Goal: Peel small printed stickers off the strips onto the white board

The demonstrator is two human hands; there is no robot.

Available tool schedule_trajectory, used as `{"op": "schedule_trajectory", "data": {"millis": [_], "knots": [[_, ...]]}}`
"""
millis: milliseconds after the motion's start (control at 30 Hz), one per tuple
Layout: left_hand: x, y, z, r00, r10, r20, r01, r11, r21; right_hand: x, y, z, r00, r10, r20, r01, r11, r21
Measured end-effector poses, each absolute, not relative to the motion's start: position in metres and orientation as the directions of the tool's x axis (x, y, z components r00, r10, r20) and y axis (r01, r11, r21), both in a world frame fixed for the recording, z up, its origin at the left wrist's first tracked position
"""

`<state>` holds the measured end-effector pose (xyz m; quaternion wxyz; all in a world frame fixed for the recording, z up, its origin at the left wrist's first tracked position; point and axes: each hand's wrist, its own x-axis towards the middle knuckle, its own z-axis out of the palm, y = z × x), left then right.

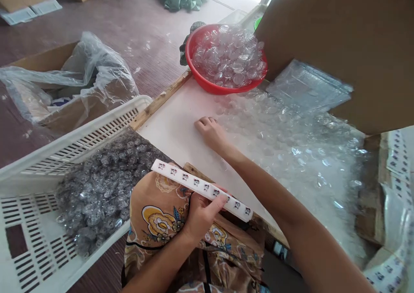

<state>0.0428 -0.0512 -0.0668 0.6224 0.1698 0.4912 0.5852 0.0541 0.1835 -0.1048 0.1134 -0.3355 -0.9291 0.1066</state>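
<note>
My left hand [202,213] grips a white sticker strip [190,183] printed with a row of small dark figures, thumb on top, above my patterned lap. My right hand [211,131] rests on the white tabletop [181,120], its fingers curled down together; whatever may be under the fingertips is hidden. To the right of that hand, many clear plastic discs [291,142] are spread over the table. A red basin [210,86] heaped with clear discs stands beyond it.
At the left, a white slotted basket [35,237] holds dark-patterned round pieces [103,185]. Behind it is a plastic-lined carton [74,107]. Clear bags [310,86] lean by a large cardboard panel [349,47]. More sticker sheets [399,155] hang at the right. A wooden strip [161,99] edges the table.
</note>
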Motion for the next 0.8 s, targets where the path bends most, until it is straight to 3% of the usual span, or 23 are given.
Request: {"op": "schedule_trajectory", "data": {"millis": [133, 233, 400, 500, 600, 667, 800], "knots": [[0.043, -0.054, -0.069, -0.173, 0.901, -0.398, -0.562, 0.242, 0.791, 0.069, 0.165, -0.107, -0.7, 0.702, 0.126, 0.513, 0.619, -0.595], [0.043, -0.055, -0.07, -0.172, 0.898, -0.405, -0.541, 0.258, 0.801, 0.076, 0.161, -0.107, -0.728, 0.676, 0.113, 0.441, 0.589, -0.677], [0.043, -0.054, -0.066, -0.179, 0.885, -0.429, -0.555, 0.269, 0.787, 0.075, 0.188, -0.094, -0.676, 0.698, 0.234, 0.578, 0.7, -0.42], [0.045, -0.052, -0.063, -0.218, 0.861, -0.459, -0.577, 0.266, 0.772, 0.072, 0.205, -0.086, -0.701, 0.698, 0.144, 0.659, 0.712, -0.242], [0.047, -0.052, -0.06, -0.259, 0.844, -0.469, -0.578, 0.253, 0.775, 0.072, 0.206, -0.085, -0.751, 0.657, 0.061, 0.64, 0.748, -0.173], [0.047, -0.052, -0.059, -0.27, 0.842, -0.466, -0.57, 0.251, 0.782, 0.073, 0.202, -0.088, -0.739, 0.667, 0.092, 0.631, 0.734, -0.253], [0.047, -0.051, -0.056, -0.259, 0.843, -0.472, -0.558, 0.269, 0.785, 0.08, 0.193, -0.094, -0.702, 0.71, 0.049, 0.525, 0.564, -0.638]]}}
